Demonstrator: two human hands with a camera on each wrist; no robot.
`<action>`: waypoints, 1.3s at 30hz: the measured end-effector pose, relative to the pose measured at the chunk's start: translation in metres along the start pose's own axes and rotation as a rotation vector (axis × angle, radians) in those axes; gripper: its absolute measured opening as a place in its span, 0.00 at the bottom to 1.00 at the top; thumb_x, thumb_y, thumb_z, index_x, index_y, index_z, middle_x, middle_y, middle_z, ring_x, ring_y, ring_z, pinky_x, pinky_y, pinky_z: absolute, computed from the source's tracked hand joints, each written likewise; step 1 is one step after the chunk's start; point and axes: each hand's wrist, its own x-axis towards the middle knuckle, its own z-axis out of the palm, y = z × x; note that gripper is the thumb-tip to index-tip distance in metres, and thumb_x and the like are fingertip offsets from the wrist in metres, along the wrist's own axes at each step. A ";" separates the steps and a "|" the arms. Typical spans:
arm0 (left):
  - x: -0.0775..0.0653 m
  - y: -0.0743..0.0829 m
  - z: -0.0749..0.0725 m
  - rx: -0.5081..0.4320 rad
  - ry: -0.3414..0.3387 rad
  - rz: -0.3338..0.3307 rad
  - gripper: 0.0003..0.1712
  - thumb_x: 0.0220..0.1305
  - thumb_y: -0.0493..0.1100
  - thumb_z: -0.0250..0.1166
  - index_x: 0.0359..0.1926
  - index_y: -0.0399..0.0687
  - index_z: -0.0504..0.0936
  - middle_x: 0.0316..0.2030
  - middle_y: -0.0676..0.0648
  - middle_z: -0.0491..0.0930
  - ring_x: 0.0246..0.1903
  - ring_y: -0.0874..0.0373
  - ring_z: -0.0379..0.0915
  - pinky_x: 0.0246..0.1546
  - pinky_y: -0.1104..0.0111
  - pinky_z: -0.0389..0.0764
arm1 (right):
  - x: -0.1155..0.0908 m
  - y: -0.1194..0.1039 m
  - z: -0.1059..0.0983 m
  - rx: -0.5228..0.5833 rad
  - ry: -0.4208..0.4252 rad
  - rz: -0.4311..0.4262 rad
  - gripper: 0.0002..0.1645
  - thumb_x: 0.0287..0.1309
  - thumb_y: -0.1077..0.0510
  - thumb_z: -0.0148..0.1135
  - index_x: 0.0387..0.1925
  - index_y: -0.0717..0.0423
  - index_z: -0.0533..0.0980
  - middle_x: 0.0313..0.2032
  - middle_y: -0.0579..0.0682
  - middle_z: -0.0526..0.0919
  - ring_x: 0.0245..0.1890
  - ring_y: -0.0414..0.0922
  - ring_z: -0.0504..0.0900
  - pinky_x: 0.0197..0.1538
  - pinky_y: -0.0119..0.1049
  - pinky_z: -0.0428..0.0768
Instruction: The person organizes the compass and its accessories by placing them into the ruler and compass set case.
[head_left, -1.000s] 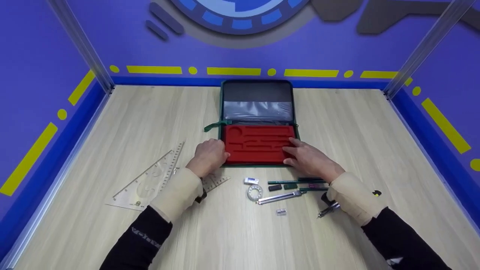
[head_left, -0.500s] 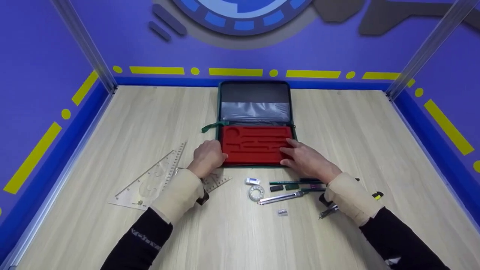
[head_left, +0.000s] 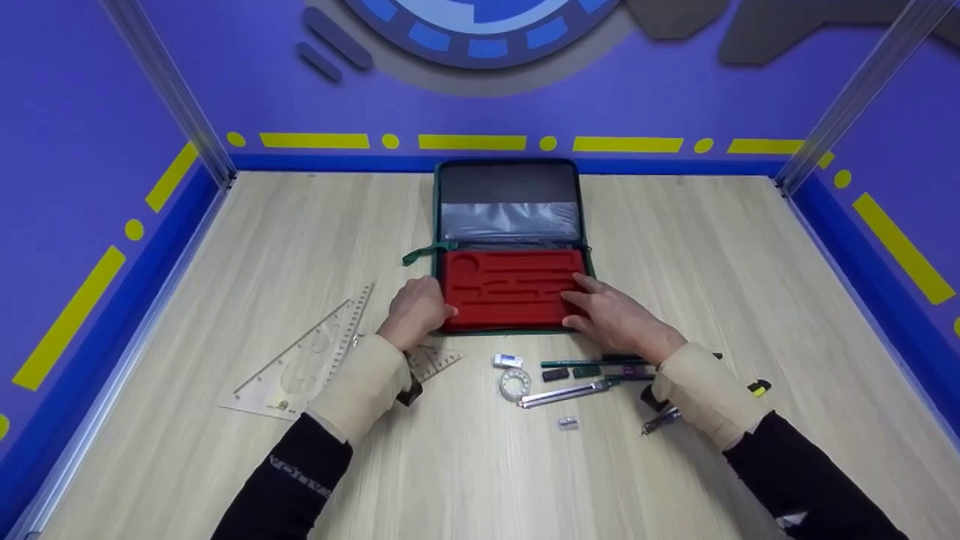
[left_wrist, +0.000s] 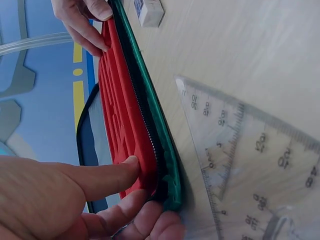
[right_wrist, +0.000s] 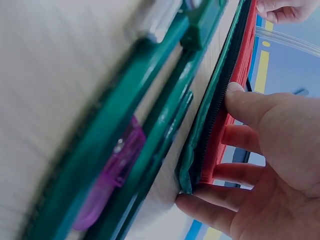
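A green zip case (head_left: 512, 182) lies unfolded at the back of the table, its dark lid with a clear pocket laid back. In its lower half sits a red moulded tray (head_left: 510, 315) with recesses. My left hand (head_left: 415, 309) grips the near left corner; in the left wrist view its thumb presses the tray and the other fingers curl by the green edge. On the tray's right side rests my right hand (head_left: 621, 319), fingers spread and fairly straight. The right wrist view shows that thumb (right_wrist: 237, 92) touching the front edge near the zip.
Before the case lie an eraser (head_left: 508, 361), a tape roll (head_left: 514, 385), a silver compass (head_left: 566, 394), green pencils (head_left: 577, 364), small dark blocks (head_left: 556, 374) and a sharpener (head_left: 568, 424). A clear set square (head_left: 289, 379) lies left, partly behind my arm. Walls enclose the table.
The view has shifted slightly. Both hands stay at the sides of the red tray, and nothing else has visibly moved.
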 end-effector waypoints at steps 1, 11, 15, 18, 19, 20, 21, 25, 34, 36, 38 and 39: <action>0.001 0.000 0.000 -0.005 -0.002 -0.002 0.21 0.66 0.45 0.74 0.20 0.47 0.75 0.19 0.52 0.65 0.23 0.57 0.62 0.25 0.66 0.66 | 0.000 0.001 0.000 0.006 -0.002 0.003 0.34 0.73 0.48 0.63 0.69 0.65 0.71 0.74 0.70 0.60 0.72 0.67 0.65 0.71 0.57 0.67; 0.004 0.006 0.002 -0.045 -0.017 -0.004 0.21 0.64 0.47 0.75 0.20 0.47 0.76 0.19 0.51 0.67 0.23 0.56 0.62 0.25 0.66 0.66 | -0.025 0.020 -0.011 0.143 0.002 -0.009 0.34 0.73 0.50 0.63 0.71 0.66 0.69 0.77 0.68 0.56 0.73 0.66 0.62 0.71 0.59 0.66; 0.005 0.008 0.001 -0.011 -0.027 -0.007 0.20 0.64 0.47 0.75 0.21 0.47 0.77 0.20 0.51 0.69 0.23 0.56 0.64 0.25 0.66 0.66 | -0.043 0.033 -0.023 0.155 -0.016 0.016 0.32 0.74 0.51 0.62 0.70 0.66 0.71 0.74 0.69 0.62 0.72 0.66 0.65 0.70 0.61 0.68; 0.005 0.008 0.000 0.012 -0.041 -0.003 0.17 0.65 0.46 0.74 0.24 0.45 0.79 0.22 0.50 0.71 0.24 0.55 0.66 0.25 0.65 0.68 | -0.059 0.043 -0.034 0.154 -0.017 0.018 0.29 0.74 0.54 0.62 0.67 0.68 0.73 0.69 0.70 0.69 0.69 0.67 0.69 0.68 0.62 0.69; 0.004 0.009 -0.001 0.013 -0.047 -0.001 0.16 0.65 0.46 0.74 0.25 0.44 0.79 0.23 0.49 0.72 0.25 0.55 0.66 0.26 0.65 0.69 | -0.064 0.047 -0.037 0.148 -0.015 0.012 0.28 0.73 0.55 0.62 0.66 0.69 0.73 0.67 0.71 0.71 0.67 0.67 0.70 0.68 0.63 0.69; 0.004 0.009 -0.001 0.013 -0.051 0.003 0.15 0.65 0.45 0.73 0.27 0.43 0.80 0.24 0.49 0.72 0.26 0.55 0.67 0.26 0.65 0.69 | -0.070 0.051 -0.040 0.145 -0.016 0.010 0.27 0.73 0.56 0.62 0.65 0.69 0.74 0.65 0.70 0.74 0.66 0.67 0.72 0.67 0.63 0.70; 0.003 0.009 -0.002 0.014 -0.053 0.006 0.14 0.64 0.45 0.73 0.28 0.43 0.80 0.25 0.48 0.73 0.26 0.54 0.67 0.27 0.64 0.69 | -0.075 0.054 -0.043 0.141 -0.016 0.004 0.26 0.73 0.57 0.63 0.64 0.69 0.75 0.63 0.70 0.76 0.65 0.66 0.74 0.66 0.63 0.72; 0.002 0.010 -0.004 0.031 -0.054 0.006 0.12 0.64 0.44 0.74 0.31 0.42 0.81 0.26 0.48 0.73 0.28 0.54 0.67 0.29 0.64 0.70 | -0.093 0.065 -0.051 0.127 -0.029 0.005 0.23 0.71 0.59 0.65 0.61 0.68 0.78 0.57 0.66 0.81 0.59 0.64 0.79 0.60 0.61 0.77; 0.001 0.011 -0.005 0.073 -0.070 -0.004 0.13 0.65 0.43 0.74 0.28 0.42 0.81 0.23 0.49 0.71 0.27 0.55 0.67 0.29 0.65 0.70 | -0.115 0.075 -0.048 0.095 -0.034 0.029 0.19 0.66 0.63 0.68 0.57 0.66 0.81 0.52 0.64 0.84 0.54 0.63 0.82 0.55 0.60 0.81; 0.001 0.012 -0.005 0.082 -0.071 -0.002 0.13 0.65 0.43 0.74 0.28 0.43 0.82 0.24 0.49 0.71 0.27 0.55 0.67 0.29 0.65 0.70 | -0.119 0.076 -0.045 0.089 -0.027 0.025 0.20 0.64 0.64 0.69 0.56 0.66 0.81 0.52 0.63 0.84 0.53 0.62 0.82 0.53 0.59 0.82; 0.001 0.011 -0.006 0.098 -0.072 -0.005 0.13 0.65 0.45 0.74 0.28 0.43 0.82 0.25 0.49 0.73 0.28 0.55 0.69 0.30 0.64 0.72 | -0.122 0.077 -0.043 0.090 -0.026 0.020 0.20 0.63 0.64 0.70 0.56 0.67 0.81 0.50 0.62 0.84 0.51 0.60 0.83 0.51 0.57 0.83; 0.001 0.011 -0.006 0.112 -0.073 -0.009 0.13 0.65 0.46 0.74 0.29 0.44 0.82 0.25 0.49 0.74 0.29 0.55 0.69 0.32 0.63 0.72 | -0.123 0.077 -0.042 0.089 -0.025 0.019 0.20 0.63 0.64 0.70 0.56 0.67 0.81 0.49 0.62 0.84 0.49 0.58 0.84 0.50 0.56 0.83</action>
